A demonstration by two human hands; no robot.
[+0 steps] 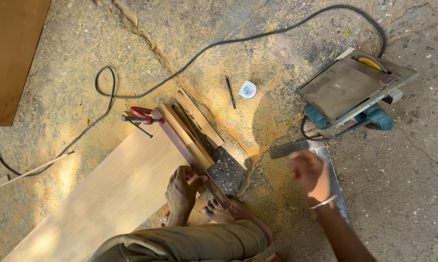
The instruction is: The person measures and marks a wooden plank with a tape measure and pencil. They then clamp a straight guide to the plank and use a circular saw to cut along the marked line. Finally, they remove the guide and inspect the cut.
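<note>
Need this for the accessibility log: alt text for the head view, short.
Seen from above, a person's left hand presses a dark wooden strip clamped along the end of a pale board on a sawdust-covered floor, while the right hand hovers, blurred, above a metal square. A circular saw, pencil and tape measure lie nearby.

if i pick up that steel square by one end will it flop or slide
Probably stiff: the steel square looks like flat rigid metal. It lies flat in sawdust on the floor, so it may skid if pushed. The right hand blurs above it.
</note>
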